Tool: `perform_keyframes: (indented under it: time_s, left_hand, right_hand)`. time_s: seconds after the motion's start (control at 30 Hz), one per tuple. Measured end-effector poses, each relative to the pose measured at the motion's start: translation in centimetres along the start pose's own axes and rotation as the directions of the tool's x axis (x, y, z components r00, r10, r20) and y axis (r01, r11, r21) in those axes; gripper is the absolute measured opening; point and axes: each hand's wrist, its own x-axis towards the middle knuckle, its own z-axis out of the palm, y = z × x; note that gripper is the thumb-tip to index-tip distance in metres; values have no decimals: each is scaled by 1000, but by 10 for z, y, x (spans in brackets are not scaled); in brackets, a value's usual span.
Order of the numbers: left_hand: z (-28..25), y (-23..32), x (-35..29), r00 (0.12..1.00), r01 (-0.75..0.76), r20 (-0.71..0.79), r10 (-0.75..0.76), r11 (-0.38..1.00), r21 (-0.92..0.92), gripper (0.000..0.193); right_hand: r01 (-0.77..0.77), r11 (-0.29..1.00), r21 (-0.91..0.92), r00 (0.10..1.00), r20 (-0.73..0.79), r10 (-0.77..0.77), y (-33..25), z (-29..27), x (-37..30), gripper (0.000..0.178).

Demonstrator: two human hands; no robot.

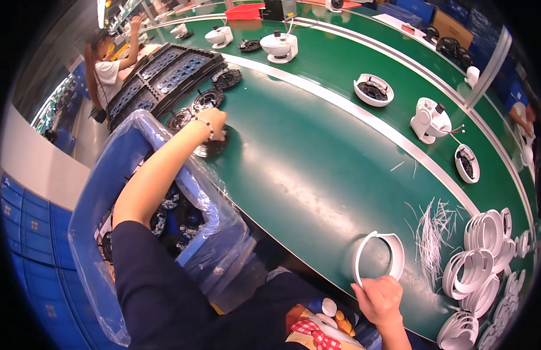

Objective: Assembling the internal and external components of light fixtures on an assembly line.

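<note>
My left hand (214,123), a beaded bracelet on its wrist, reaches to the far left edge of the green work surface. Its fingers are closed at a black round part (210,149), partly hidden beneath the hand. More black round parts with wiring, such as one black housing (208,99), lie in a row just beyond. Close to the front edge, my right hand (380,298) grips a white plastic ring (397,252) by its near rim. The ring has a wider band on one side and a see-through middle.
Below my left arm stands a blue bin (86,201) lined with clear plastic, holding black parts. Black trays (159,93) sit beyond. White rings (469,274) and thin white strips (434,239) lie at right. White assemblies (279,46) line the far belt. A person (110,70) works at far left.
</note>
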Motion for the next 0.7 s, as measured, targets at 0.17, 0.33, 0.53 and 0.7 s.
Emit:
perform_keyframes:
  time_s: [0.17, 0.33, 0.53, 0.7]
  left_hand:
    - [-27, 82, -11, 825, -557, -262, 501, 800, -222, 59]
    - [-42, 119, -9, 635, -724, -528, 564, 673, -152, 77]
    - [-29, 141, 8, 908, -394, -307, 287, 834, -386, 86]
    - [-46, 150, 15, 953, -272, -283, 104, 702, -658, 62]
  right_hand:
    - [-105, 994, 6, 992, 76, 105, 6, 20, 16, 14]
    - [-283, 959, -28, 957, 62, 285, 9, 15, 26, 28]
    - [-315, 931, -187, 836, 410, 365, 41, -20, 30, 100]
    - [-348, 934, -87, 856, 378, 354, 51, -25, 29, 102]
